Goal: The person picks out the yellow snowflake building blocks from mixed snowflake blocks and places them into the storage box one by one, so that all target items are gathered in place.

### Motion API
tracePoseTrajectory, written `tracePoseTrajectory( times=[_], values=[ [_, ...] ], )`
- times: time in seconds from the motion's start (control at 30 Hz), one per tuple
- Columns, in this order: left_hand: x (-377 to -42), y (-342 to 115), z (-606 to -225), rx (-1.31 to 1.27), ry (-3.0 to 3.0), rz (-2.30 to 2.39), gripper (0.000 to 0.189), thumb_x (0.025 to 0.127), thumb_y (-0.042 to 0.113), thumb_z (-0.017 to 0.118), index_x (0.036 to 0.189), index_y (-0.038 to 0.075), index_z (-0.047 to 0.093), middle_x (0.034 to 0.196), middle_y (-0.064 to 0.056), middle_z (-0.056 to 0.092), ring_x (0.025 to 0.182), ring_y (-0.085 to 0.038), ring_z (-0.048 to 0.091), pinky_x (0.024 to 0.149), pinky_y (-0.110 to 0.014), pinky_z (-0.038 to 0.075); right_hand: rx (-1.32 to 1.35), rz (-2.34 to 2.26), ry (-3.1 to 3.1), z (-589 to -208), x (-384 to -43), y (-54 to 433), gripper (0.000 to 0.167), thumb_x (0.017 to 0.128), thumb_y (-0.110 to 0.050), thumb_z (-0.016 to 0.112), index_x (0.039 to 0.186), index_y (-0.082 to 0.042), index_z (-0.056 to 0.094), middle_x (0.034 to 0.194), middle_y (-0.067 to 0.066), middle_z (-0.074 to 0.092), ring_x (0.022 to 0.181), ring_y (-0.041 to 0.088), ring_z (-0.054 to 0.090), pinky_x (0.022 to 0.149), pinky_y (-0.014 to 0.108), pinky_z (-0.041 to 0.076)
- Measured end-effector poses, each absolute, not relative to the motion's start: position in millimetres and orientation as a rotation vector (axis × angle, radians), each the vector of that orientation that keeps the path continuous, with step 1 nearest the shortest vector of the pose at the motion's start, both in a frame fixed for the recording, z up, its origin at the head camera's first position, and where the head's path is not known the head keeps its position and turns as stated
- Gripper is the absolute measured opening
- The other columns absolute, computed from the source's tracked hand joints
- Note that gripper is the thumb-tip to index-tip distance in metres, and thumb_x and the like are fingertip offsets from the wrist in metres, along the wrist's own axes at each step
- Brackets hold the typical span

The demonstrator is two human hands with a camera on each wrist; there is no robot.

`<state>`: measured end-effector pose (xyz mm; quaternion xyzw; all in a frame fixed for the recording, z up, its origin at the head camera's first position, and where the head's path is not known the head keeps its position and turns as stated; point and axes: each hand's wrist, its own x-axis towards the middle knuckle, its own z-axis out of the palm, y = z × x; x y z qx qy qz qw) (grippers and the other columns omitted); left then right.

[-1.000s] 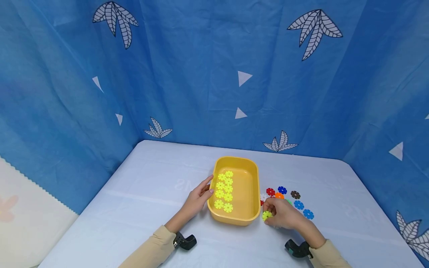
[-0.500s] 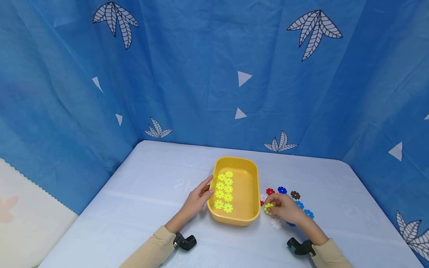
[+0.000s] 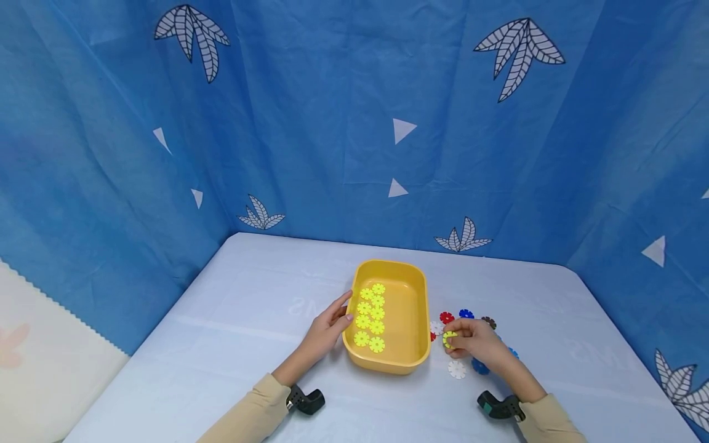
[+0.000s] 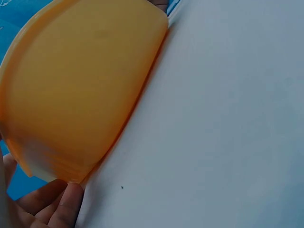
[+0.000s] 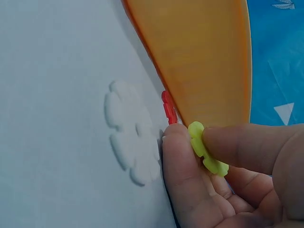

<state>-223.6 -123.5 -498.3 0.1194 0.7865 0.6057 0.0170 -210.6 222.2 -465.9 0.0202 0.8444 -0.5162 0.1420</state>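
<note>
A yellow plastic tub (image 3: 380, 363) stands on the table with several yellow-green snowflake discs (image 3: 376, 327) lying flat along its left side. My left hand (image 3: 324, 332) holds the tub's left wall, and its curled fingers show against the tub in the left wrist view. To the right of the tub, my right hand (image 3: 476, 344) pinches one yellow-green snowflake disc (image 5: 209, 151) between thumb and fingers, over the loose pieces. A white disc (image 5: 129, 129) lies on the table just beside those fingers, and part of a red disc (image 5: 168, 107) shows by the tub.
Around my right hand lie snowflake discs in other colours: a red one (image 3: 447, 317), a blue one (image 3: 466, 314), a brown one (image 3: 490, 322) and more, some partly hidden by the hand. A blue curtain (image 3: 332, 154) hangs behind the white-covered table (image 3: 249, 289).
My right hand, with the yellow-green disc pinched, has moved up and slightly right over the loose discs, uncovering a white disc below it. My left hand and the tub have stayed in place.
</note>
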Motion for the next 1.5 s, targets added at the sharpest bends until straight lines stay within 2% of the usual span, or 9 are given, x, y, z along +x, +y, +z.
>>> tracePoseTrajectory(
  times=[0.53,1.5],
  values=[
    [-223.5,-123.2,-497.8,0.367,2.437,1.883,0.055,0.103,0.024,0.059,0.156,0.023,0.043,0.145,-0.021,0.059,0.132,-0.036,0.06,0.108,-0.052,0.053,0.104,-1.558,2.373,-466.5,-212.3,225.2,0.032,0.092,-0.004,0.071,0.119,0.01,0.062,0.087,0.006,0.074,0.077,0.018,0.075,0.07,0.027,0.064],
    [-223.7,-122.7,-497.8,0.339,2.453,1.873,0.055,0.103,0.025,0.059,0.156,0.025,0.044,0.144,-0.02,0.06,0.131,-0.035,0.061,0.107,-0.052,0.053,0.146,-1.571,2.363,-466.3,-213.2,224.6,0.032,0.092,-0.003,0.071,0.121,0.01,0.063,0.091,0.008,0.075,0.079,0.02,0.077,0.07,0.027,0.064]
  ],
)
